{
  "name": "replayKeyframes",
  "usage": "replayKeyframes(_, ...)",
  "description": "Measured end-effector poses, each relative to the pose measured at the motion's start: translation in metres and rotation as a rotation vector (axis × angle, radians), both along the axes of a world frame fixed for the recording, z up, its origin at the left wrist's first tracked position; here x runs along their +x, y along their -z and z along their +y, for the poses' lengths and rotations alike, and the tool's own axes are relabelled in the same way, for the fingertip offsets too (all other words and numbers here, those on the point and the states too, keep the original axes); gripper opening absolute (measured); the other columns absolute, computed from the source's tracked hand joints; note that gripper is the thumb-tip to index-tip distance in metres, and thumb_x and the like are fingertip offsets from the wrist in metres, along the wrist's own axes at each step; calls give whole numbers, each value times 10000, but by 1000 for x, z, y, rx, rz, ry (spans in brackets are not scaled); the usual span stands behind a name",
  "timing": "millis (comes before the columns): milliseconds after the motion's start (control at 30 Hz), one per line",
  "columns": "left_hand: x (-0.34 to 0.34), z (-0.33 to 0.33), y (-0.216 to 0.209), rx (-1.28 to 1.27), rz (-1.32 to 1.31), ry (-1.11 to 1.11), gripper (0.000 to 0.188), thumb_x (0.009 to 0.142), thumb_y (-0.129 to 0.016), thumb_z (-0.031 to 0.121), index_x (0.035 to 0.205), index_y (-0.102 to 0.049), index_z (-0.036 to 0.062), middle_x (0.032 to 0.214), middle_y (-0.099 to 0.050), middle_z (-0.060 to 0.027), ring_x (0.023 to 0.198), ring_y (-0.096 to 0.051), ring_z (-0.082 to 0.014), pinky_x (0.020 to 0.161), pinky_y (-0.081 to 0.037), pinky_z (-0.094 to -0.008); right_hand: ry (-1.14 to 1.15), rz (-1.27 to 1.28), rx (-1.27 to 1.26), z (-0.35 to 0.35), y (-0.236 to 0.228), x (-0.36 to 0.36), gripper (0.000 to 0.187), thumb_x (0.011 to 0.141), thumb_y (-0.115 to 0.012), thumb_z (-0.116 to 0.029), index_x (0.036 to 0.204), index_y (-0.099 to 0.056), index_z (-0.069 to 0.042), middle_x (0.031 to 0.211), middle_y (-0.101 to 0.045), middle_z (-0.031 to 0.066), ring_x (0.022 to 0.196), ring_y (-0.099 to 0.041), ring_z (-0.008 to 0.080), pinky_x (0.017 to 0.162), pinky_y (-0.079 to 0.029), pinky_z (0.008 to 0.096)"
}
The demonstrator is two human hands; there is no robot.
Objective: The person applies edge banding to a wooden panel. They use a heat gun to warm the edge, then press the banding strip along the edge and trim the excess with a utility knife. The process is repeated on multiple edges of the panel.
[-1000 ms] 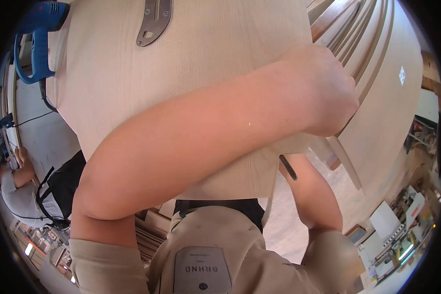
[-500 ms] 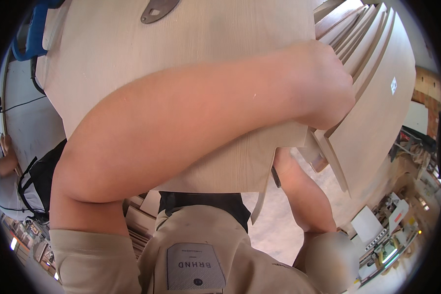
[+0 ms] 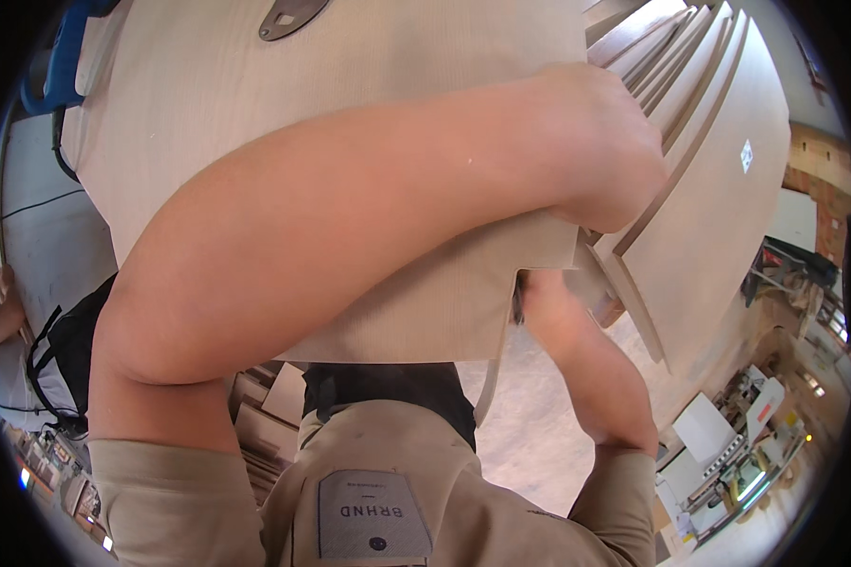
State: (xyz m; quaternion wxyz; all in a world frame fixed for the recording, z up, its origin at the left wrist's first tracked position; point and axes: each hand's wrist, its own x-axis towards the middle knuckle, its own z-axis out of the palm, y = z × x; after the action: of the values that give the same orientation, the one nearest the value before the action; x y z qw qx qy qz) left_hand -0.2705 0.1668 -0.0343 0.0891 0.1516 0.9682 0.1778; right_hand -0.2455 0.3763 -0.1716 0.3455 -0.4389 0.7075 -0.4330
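A large pale wooden panel (image 3: 416, 312) lies in front of me, with a notch cut into its near right corner. My left arm reaches across it, and my left hand (image 3: 615, 151) is bent down over its right edge. That hand looks closed, but its fingers and anything in them are hidden. Below, by the notch, my right hand (image 3: 543, 291) goes under the panel; its fingers are out of sight. A narrow dark thing (image 3: 518, 304) shows beside the right wrist, too little of it to name. A dark metal plate with a hole (image 3: 289, 17) rests on the panel's far part.
Several pale boards (image 3: 704, 180) stand close together just right of my left hand. A blue tool (image 3: 63, 61) with a black cord is at the far left. Another person's arm (image 3: 8, 307) appears at the left rim. Equipment (image 3: 728, 454) stands at the lower right.
The dark thing and my right hand have slid farther under the panel, away from me. My left hand stays at the right edge, while the whole view has shifted slightly.
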Motion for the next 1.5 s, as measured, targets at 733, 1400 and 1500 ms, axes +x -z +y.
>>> replayKeyframes(733,3,-2,0,10,6,-30,150,691,-644,74,774,-760,29,780,-736,-141,765,-725,-328,662,-571,-424,-64,74,3,2,-17,2,177,690,-634,-85,848,-705,-45,770,-646,201,733,-621,452,648,-527,471)
replayKeyframes(1400,4,-1,-1,-42,-10,-21,136,716,-654,92,785,-757,39,788,-738,-122,777,-723,-310,684,-580,-426,-54,49,-42,2,-27,14,204,650,-642,-87,847,-678,-45,654,-582,160,617,-588,414,584,-486,466)
replayKeyframes(1500,5,-3,-1,-29,30,-26,139,714,-650,87,789,-756,37,788,-737,-123,769,-722,-312,683,-579,-431,-61,44,-81,4,-24,19,192,643,-636,-70,831,-663,-41,641,-573,151,594,-582,398,563,-470,457)
